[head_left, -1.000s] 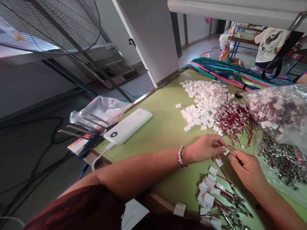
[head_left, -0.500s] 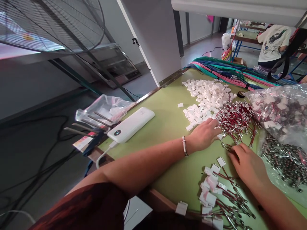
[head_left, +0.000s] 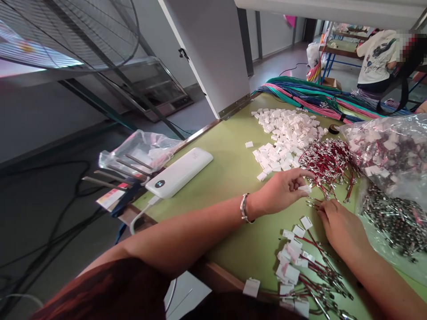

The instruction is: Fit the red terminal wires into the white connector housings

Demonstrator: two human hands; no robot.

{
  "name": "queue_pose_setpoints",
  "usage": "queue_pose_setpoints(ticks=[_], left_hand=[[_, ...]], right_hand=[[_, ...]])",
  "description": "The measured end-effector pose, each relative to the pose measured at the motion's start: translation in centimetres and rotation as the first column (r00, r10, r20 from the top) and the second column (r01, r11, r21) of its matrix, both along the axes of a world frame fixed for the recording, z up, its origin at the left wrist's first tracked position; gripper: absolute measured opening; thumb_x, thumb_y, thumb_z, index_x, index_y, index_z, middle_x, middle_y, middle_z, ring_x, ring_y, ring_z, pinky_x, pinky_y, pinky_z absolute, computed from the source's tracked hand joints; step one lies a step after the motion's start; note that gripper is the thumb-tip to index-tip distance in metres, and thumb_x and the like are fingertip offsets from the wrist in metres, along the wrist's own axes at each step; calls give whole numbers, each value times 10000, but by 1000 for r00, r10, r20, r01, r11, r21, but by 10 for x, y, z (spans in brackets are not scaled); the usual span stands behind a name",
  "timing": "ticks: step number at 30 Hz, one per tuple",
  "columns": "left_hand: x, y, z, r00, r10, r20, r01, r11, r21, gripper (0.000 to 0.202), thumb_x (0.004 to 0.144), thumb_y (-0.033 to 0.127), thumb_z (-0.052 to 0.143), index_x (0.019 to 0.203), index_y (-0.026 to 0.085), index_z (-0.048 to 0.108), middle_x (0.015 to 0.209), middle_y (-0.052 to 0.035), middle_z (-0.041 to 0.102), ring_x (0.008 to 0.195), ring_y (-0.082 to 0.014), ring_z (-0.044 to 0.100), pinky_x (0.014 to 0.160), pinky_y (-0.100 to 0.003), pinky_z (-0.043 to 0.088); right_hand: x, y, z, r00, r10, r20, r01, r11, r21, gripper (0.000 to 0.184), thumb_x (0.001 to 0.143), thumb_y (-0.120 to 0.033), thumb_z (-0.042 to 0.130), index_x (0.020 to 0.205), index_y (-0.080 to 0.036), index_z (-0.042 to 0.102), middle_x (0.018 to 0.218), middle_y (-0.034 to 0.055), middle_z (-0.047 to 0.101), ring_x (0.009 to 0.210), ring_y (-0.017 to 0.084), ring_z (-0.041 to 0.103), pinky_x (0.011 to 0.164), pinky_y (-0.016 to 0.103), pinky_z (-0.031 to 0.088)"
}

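Observation:
My left hand (head_left: 283,189) pinches a white connector housing (head_left: 304,189) between thumb and fingers, above the green tabletop. Just right of it, my right hand (head_left: 340,218) is closed on short wires with metal terminals (head_left: 312,203), whose tips point left toward the housing. Behind my hands lie a pile of loose white housings (head_left: 287,129) and a heap of dark red wires with shiny terminals (head_left: 327,162). Nearer to me, several housings with wires in them (head_left: 289,266) are bunched on the table, their wires running to the right.
A white power bank (head_left: 182,173) with a cable lies on the left. Clear bags of parts (head_left: 390,146) stand at the right. Bundled coloured wires (head_left: 300,95) stretch along the back. A fan (head_left: 70,35) is at upper left; another person (head_left: 376,58) sits in the background.
My left hand has come slightly away from the white pile, turned, and now shows a housing between its fingers. The right hand stays nearly in place with the wires.

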State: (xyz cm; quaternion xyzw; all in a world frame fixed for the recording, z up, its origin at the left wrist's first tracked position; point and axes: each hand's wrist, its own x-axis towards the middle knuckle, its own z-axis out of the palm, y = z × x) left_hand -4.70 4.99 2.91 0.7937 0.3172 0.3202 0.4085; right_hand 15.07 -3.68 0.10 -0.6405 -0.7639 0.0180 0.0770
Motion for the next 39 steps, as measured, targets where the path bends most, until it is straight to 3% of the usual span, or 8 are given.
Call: queue_pose_setpoints(ticks=[2, 5, 10, 14, 21, 27, 33, 39], left_hand=[[0, 0, 0, 999, -30, 39, 35, 987, -159, 407, 802, 156, 615, 1208, 162, 619, 789, 0, 627, 616, -85, 490, 602, -226, 431], [2, 0, -6, 991, -53, 125, 99, 912, -399, 263, 774, 166, 649, 1028, 156, 718, 795, -11, 657, 665, -91, 530, 650, -235, 447], [8, -5, -20, 952, 148, 268, 138, 573, -808, 157, 753, 215, 718, 881, 125, 735, 673, -15, 666, 583, -86, 584, 639, -257, 478], [10, -6, -23, 914, 220, 339, 214, 448, -868, 124, 729, 156, 744, 837, 104, 713, 704, -22, 676, 647, -101, 647, 730, -272, 504], [12, -9, -22, 922, 175, 346, 253, 407, -878, 95, 739, 151, 721, 816, 108, 688, 679, -1, 662, 631, -102, 659, 671, -244, 498], [11, -10, -12, 957, 178, 228, 96, 549, -830, 199, 784, 132, 610, 956, 112, 709, 684, -14, 671, 615, -94, 640, 638, -239, 499], [12, -10, -14, 959, 118, 256, 133, 614, -778, 387, 746, 140, 645, 1132, 118, 624, 645, 19, 636, 517, -92, 609, 531, -234, 447], [12, -9, -23, 952, 129, 279, 159, 568, -807, 138, 710, 196, 727, 812, 119, 673, 599, 8, 639, 523, -62, 566, 557, -220, 412]], right_hand=[[0, -1, -1, 1000, 7, -4, -7, 999, 35, 232, 912, -210, 384, 806, -181, 588, 818, 101, 638, 590, 217, 602, 501, 335, 335], [5, -2, 1, 994, -20, -105, 29, 996, 85, 210, 906, -249, 379, 795, -196, 548, 800, 101, 646, 610, 224, 608, 515, 332, 373], [8, -5, 14, 898, -92, -431, 96, 995, -11, 167, 889, -337, 451, 799, -222, 531, 614, 0, 617, 500, 152, 550, 481, 269, 391], [2, -9, 20, 843, -22, -537, -8, 999, -54, 220, 898, -331, 471, 763, -221, 606, 588, -18, 611, 508, 125, 549, 496, 239, 422], [-5, -13, 17, 912, 175, -370, -114, 977, 181, 228, 911, -242, 470, 759, -205, 635, 687, 7, 652, 602, 131, 583, 589, 268, 436], [1, -12, 18, 919, 149, -366, -66, 971, 231, 185, 915, -230, 493, 775, -201, 611, 689, -10, 630, 594, 109, 570, 585, 249, 422], [7, -9, 18, 957, 169, -234, -83, 937, 339, 155, 906, -212, 514, 781, -193, 604, 712, 2, 642, 632, 127, 591, 591, 253, 412], [5, -9, 18, 974, 184, -133, -118, 910, 397, 173, 909, -181, 505, 748, -193, 567, 662, -5, 597, 615, 134, 557, 578, 254, 389]])
